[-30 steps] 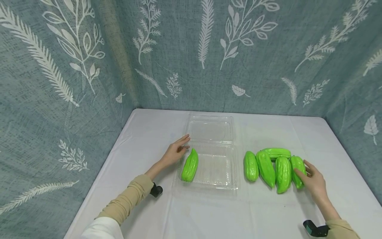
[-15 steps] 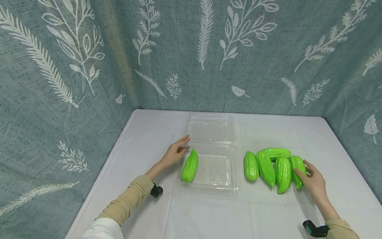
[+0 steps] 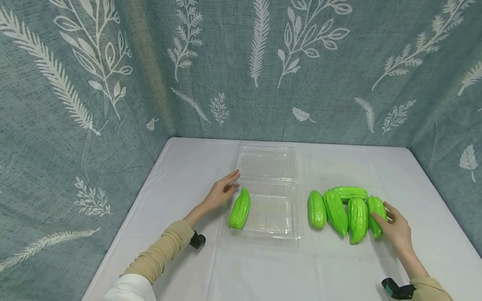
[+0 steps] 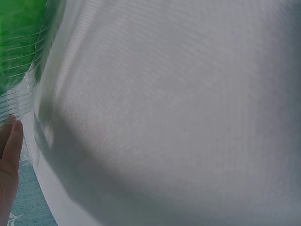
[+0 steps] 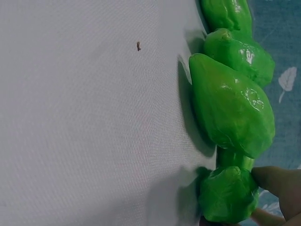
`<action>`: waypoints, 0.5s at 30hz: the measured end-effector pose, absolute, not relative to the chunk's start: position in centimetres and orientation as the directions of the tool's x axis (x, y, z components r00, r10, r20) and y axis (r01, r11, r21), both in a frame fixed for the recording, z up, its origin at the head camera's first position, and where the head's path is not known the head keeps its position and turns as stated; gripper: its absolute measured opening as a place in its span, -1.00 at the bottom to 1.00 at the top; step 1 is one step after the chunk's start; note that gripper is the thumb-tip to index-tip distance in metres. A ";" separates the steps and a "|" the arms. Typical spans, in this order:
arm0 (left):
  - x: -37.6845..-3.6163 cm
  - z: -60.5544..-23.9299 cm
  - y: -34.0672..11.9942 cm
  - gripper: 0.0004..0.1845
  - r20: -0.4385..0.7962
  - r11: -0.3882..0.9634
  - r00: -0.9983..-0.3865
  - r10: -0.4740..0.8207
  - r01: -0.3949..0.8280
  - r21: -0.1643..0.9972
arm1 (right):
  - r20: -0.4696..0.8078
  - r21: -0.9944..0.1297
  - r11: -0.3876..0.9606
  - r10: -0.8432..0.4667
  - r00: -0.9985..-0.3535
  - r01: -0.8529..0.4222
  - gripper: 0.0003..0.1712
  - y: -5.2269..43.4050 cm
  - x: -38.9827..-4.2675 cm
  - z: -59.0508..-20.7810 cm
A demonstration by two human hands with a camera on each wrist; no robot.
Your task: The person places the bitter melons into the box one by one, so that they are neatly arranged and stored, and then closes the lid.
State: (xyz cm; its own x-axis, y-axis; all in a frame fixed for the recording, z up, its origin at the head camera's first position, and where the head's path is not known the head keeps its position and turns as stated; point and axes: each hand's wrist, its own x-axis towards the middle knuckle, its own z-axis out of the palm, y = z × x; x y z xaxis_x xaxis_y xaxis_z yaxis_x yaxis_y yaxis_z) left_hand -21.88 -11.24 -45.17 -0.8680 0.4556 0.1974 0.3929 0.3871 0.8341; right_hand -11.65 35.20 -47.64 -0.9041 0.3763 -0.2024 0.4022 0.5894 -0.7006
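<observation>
In right hand (image 3: 397,229), green gourd (image 3: 375,206)

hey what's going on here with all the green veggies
A person's right hand has its thumb and fingers around the rightmost green vegetable, beside four others on the white table. The left hand touches the left side of a clear plastic container. Its lid lies open behind it, and one vegetable sits inside, toward the left.
</observation>
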 end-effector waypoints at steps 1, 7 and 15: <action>-21.9 -45.2 -11.2 -0.51 0.196 0.389 -0.868 0.456 0.393 0.834 | -0.202 -0.702 0.587 0.379 -0.903 0.403 -0.21 35.2 -11.6 -47.7; -21.8 -45.1 -11.3 -0.52 0.194 0.395 -0.869 0.455 0.393 0.830 | -0.205 -0.709 0.577 0.383 -0.901 0.406 -0.21 35.1 -11.5 -47.6; -21.8 -45.2 -11.3 -0.52 0.193 0.391 -0.869 0.455 0.390 0.834 | -0.200 -0.714 0.568 0.395 -0.897 0.410 -0.21 35.2 -11.5 -47.3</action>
State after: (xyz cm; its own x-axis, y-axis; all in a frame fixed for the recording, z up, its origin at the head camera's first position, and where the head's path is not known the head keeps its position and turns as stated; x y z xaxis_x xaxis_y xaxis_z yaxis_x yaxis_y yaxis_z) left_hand -21.82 -11.27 -45.16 -0.8693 0.4551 0.1929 0.3897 0.3910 0.8338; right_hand -11.52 35.18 -47.34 -0.8967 0.3949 -0.2001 0.4095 0.5684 -0.7136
